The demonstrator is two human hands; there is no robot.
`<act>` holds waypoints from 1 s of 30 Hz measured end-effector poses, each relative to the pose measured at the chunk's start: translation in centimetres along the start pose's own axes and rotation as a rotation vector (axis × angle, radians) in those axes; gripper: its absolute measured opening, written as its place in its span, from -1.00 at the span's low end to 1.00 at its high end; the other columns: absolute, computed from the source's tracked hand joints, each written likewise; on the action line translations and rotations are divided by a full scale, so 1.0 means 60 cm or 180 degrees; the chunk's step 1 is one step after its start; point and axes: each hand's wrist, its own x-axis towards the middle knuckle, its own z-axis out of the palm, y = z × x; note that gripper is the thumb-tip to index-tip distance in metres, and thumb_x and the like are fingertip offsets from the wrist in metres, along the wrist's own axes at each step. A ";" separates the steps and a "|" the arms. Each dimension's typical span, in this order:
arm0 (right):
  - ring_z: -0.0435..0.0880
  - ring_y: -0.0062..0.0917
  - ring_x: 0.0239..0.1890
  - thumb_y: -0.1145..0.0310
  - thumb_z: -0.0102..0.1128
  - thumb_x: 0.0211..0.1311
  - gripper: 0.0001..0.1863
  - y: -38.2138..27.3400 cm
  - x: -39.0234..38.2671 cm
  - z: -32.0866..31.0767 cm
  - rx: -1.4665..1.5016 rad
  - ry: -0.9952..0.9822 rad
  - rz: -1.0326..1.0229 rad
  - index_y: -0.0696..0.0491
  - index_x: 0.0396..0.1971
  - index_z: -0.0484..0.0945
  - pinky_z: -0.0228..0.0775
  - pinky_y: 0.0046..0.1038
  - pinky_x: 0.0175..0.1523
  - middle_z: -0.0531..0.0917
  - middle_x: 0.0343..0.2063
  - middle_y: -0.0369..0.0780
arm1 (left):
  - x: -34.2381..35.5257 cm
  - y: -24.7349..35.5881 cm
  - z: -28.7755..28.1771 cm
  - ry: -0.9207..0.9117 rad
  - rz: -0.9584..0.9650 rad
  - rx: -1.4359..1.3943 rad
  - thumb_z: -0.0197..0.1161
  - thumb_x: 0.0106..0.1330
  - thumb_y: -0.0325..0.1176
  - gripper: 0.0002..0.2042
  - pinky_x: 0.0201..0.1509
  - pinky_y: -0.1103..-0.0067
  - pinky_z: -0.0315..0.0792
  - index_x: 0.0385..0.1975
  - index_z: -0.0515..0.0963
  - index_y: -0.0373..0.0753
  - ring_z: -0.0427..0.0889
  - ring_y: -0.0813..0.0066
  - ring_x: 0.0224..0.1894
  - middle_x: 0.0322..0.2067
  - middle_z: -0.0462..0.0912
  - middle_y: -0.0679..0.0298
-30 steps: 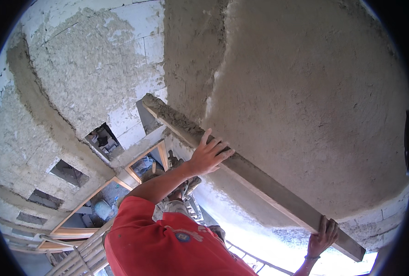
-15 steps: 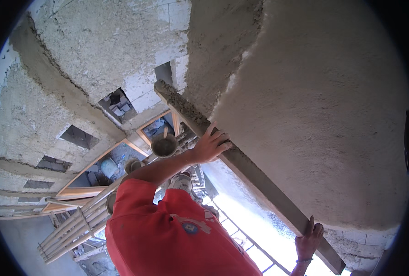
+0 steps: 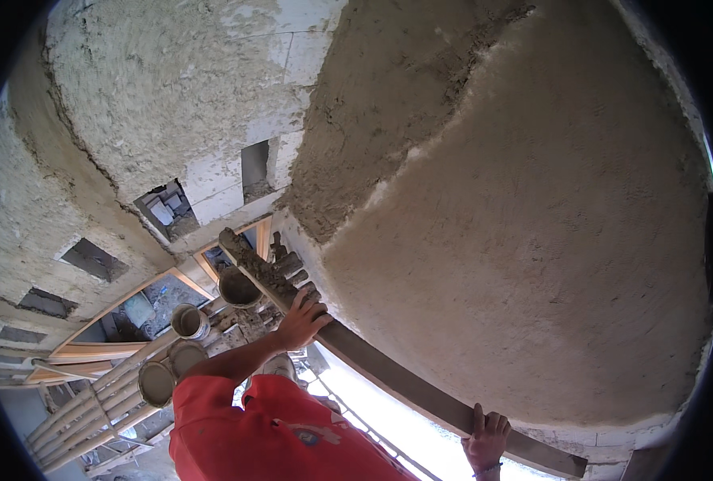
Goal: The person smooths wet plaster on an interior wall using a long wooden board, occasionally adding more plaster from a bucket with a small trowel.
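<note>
A long, straight screed board (image 3: 404, 386) slants across the view from upper left to lower right, held in both hands. My left hand (image 3: 302, 323) grips it near its far left end, its fingers over the upper edge. Lumps of wet mortar (image 3: 264, 271) lie along that end. My right hand (image 3: 486, 439) is closed on the board near the other end, its thumb and fingers over the top edge. Beyond the board spreads a wall with smooth grey-brown plaster (image 3: 525, 240). Rougher plaster (image 3: 372, 104) borders it along a ragged line at upper left.
Below the board's left end, a dark bucket (image 3: 239, 298) and several mortar pails (image 3: 190, 321) stand on the scaffold. Bundled poles (image 3: 104, 413) run along the lower left. The left wall (image 3: 164, 88) has square openings (image 3: 255, 164). A bright gap lies beneath the board.
Both hands have brought the board down and to the left, lower against the plastered wall. The view has shifted, showing more of the wall's top and right edge.
</note>
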 end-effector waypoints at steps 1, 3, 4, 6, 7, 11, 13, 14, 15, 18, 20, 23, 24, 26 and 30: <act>0.37 -0.25 -0.35 0.41 0.31 -0.40 -0.21 -0.004 0.005 -0.003 0.0036 -0.0114 0.0001 -0.06 0.08 0.35 0.23 -0.20 -0.22 0.35 -0.39 -0.16 | -0.007 -0.008 0.006 0.0055 -0.0021 0.0001 0.37 -0.22 -0.42 -0.47 0.34 -0.04 -0.14 -0.11 0.41 -0.12 0.36 0.14 0.04 -0.13 0.42 0.18; 0.37 -0.25 -0.35 0.41 0.30 -0.38 -0.21 -0.013 0.015 -0.010 0.0076 -0.0251 -0.0151 -0.07 0.10 0.36 0.23 -0.19 -0.21 0.35 -0.38 -0.16 | -0.026 -0.019 0.011 -0.0034 -0.0131 -0.0044 0.35 -0.19 -0.43 -0.49 0.35 -0.04 -0.15 -0.11 0.41 -0.12 0.35 0.14 0.06 -0.14 0.42 0.18; 0.37 -0.26 -0.34 0.42 0.29 -0.36 -0.21 -0.018 0.022 -0.015 0.0099 -0.0318 -0.0227 -0.07 0.11 0.36 0.23 -0.19 -0.21 0.35 -0.38 -0.16 | -0.037 -0.025 0.013 -0.0079 -0.0186 -0.0063 0.34 -0.17 -0.44 -0.50 0.35 -0.04 -0.16 -0.11 0.41 -0.12 0.35 0.14 0.07 -0.14 0.42 0.17; 0.37 -0.27 -0.35 0.42 0.28 -0.33 -0.22 -0.031 0.035 -0.029 0.0136 -0.0417 -0.0363 -0.07 0.11 0.36 0.24 -0.20 -0.20 0.35 -0.38 -0.15 | -0.061 -0.041 0.026 -0.0112 -0.0182 0.0177 0.45 -0.30 -0.35 -0.38 0.36 -0.05 -0.20 -0.09 0.39 -0.11 0.34 0.15 0.11 -0.07 0.40 0.16; 0.37 -0.27 -0.35 0.43 0.27 -0.32 -0.23 -0.039 0.042 -0.037 0.0153 -0.0465 -0.0425 -0.07 0.11 0.36 0.25 -0.20 -0.19 0.35 -0.38 -0.14 | -0.069 -0.045 0.027 -0.0118 -0.0237 0.0145 0.45 -0.30 -0.36 -0.38 0.36 -0.06 -0.21 -0.09 0.40 -0.12 0.34 0.14 0.10 -0.07 0.40 0.15; 0.38 -0.28 -0.34 0.44 0.26 -0.31 -0.25 -0.076 0.063 -0.067 0.0044 -0.0345 -0.0589 -0.06 0.11 0.37 0.27 -0.21 -0.16 0.35 -0.38 -0.13 | -0.100 -0.064 0.032 -0.0077 -0.0458 0.0079 0.43 -0.27 -0.39 -0.41 0.37 -0.08 -0.25 -0.10 0.40 -0.13 0.33 0.14 0.14 -0.03 0.40 0.15; 0.38 -0.28 -0.33 0.44 0.26 -0.31 -0.24 -0.099 0.085 -0.090 -0.0022 -0.0392 -0.0771 -0.05 0.12 0.36 0.28 -0.22 -0.14 0.35 -0.37 -0.13 | -0.135 -0.073 0.038 -0.0041 -0.0641 0.0107 0.43 -0.26 -0.38 -0.42 0.37 -0.08 -0.25 -0.10 0.41 -0.13 0.32 0.14 0.16 -0.02 0.40 0.15; 0.39 -0.26 -0.29 0.44 0.28 -0.31 -0.21 -0.110 0.090 -0.096 -0.0019 -0.0547 -0.0718 -0.04 0.14 0.34 0.28 -0.21 -0.10 0.36 -0.34 -0.12 | -0.151 -0.074 0.043 -0.0062 -0.0754 0.0136 0.43 -0.25 -0.38 -0.42 0.38 -0.09 -0.25 -0.10 0.41 -0.13 0.31 0.15 0.17 -0.02 0.41 0.15; 0.40 -0.24 -0.25 0.44 0.29 -0.32 -0.18 -0.123 0.093 -0.098 -0.0024 -0.0719 -0.0681 -0.04 0.16 0.32 0.28 -0.19 -0.07 0.37 -0.31 -0.10 | -0.160 -0.072 0.039 -0.0109 -0.0832 0.0099 0.42 -0.23 -0.38 -0.43 0.38 -0.09 -0.26 -0.09 0.40 -0.14 0.32 0.15 0.18 -0.04 0.42 0.15; 0.41 -0.22 -0.20 0.44 0.30 -0.33 -0.15 -0.154 0.095 -0.103 -0.0091 -0.0899 -0.0741 -0.04 0.18 0.30 0.28 -0.18 -0.03 0.39 -0.27 -0.09 | -0.167 -0.073 0.043 -0.0176 -0.0942 -0.0082 0.38 -0.17 -0.44 -0.44 0.37 -0.11 -0.27 -0.05 0.38 -0.12 0.26 0.17 0.24 -0.02 0.43 0.19; 0.42 -0.22 -0.21 0.45 0.30 -0.33 -0.16 -0.175 0.113 -0.124 -0.0214 -0.0818 -0.0895 -0.05 0.18 0.31 0.29 -0.19 -0.04 0.40 -0.29 -0.09 | -0.205 -0.083 0.072 0.0015 -0.1125 0.0077 0.35 -0.14 -0.47 -0.45 0.37 -0.11 -0.25 -0.04 0.37 -0.11 0.20 0.19 0.29 0.03 0.40 0.21; 0.42 -0.25 -0.29 0.38 0.21 -0.11 -0.35 -0.220 0.167 -0.164 -0.0439 -0.0824 -0.1329 -0.02 0.13 0.33 0.31 -0.23 -0.07 0.41 -0.34 -0.06 | -0.227 -0.083 0.093 0.0146 -0.1516 0.0106 0.32 -0.11 -0.49 -0.45 0.35 -0.12 -0.22 -0.02 0.36 -0.09 0.13 0.20 0.33 0.10 0.35 0.22; 0.43 -0.25 -0.29 0.37 0.19 -0.08 -0.36 -0.235 0.189 -0.173 -0.0441 -0.0908 -0.1378 -0.03 0.13 0.33 0.31 -0.23 -0.07 0.42 -0.33 -0.04 | -0.232 -0.086 0.094 0.0133 -0.1677 0.0116 0.31 -0.10 -0.49 -0.45 0.34 -0.12 -0.21 -0.01 0.36 -0.08 0.11 0.21 0.35 0.12 0.33 0.22; 0.46 -0.25 -0.28 0.36 0.17 -0.02 -0.40 -0.270 0.234 -0.189 -0.0425 -0.1010 -0.1526 -0.03 0.14 0.32 0.31 -0.23 -0.08 0.45 -0.33 -0.02 | -0.252 -0.110 0.138 0.0488 -0.2170 0.0351 0.29 -0.05 -0.49 -0.46 0.32 -0.11 -0.16 0.02 0.36 -0.05 0.10 0.07 0.33 0.12 0.32 0.20; 0.57 -0.25 -0.24 0.31 0.10 0.09 -0.58 -0.386 0.358 -0.152 -0.0454 -0.0814 -0.1883 -0.01 0.01 0.44 0.37 -0.16 -0.12 0.58 -0.36 -0.09 | -0.233 -0.159 0.199 0.1296 -0.4985 0.0474 0.27 0.05 -0.41 -0.54 0.28 0.01 0.02 0.02 0.39 -0.08 0.16 0.07 0.30 0.13 0.35 0.18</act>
